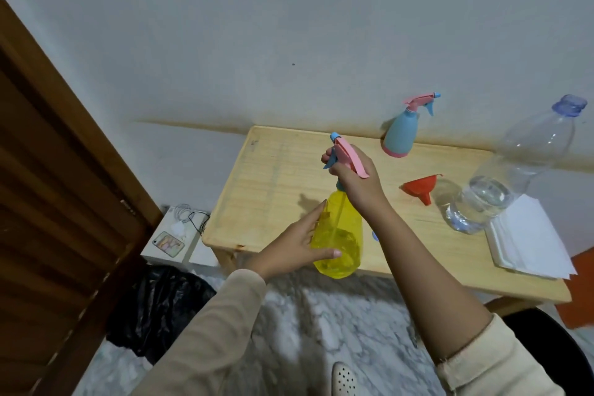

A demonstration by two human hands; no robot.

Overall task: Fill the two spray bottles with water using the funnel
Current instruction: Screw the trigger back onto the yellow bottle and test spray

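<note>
Right hand point(353, 178) curls its fingers round the pink trigger head point(349, 156) of the yellow spray bottle point(339, 241), which has a blue nozzle tip and a see-through yellow body with a thin tube showing inside. Left hand point(300, 243) lies against the bottle's side at 9 o'clock, fingers and thumb stretched nearly straight, the thumb across the front. The bottle sits upright at the near edge of the pale wooden bench point(276, 170); whether its base rests there cannot be told. At 1 o'clock from it, well apart by the wall, stands the blue spray bottle point(398, 135) with a pink base and pink trigger head. At 2 o'clock the red funnel point(419, 188) lies on its side on the bench, just beside a large clear water bottle point(501, 190) with a blue cap, water in its lower part. White sheets point(530, 238) lie at 3 o'clock. Off the bench at 9 o'clock are a phone point(168, 244), a black bag point(160, 305) and a brown wooden door point(48, 202).
</note>
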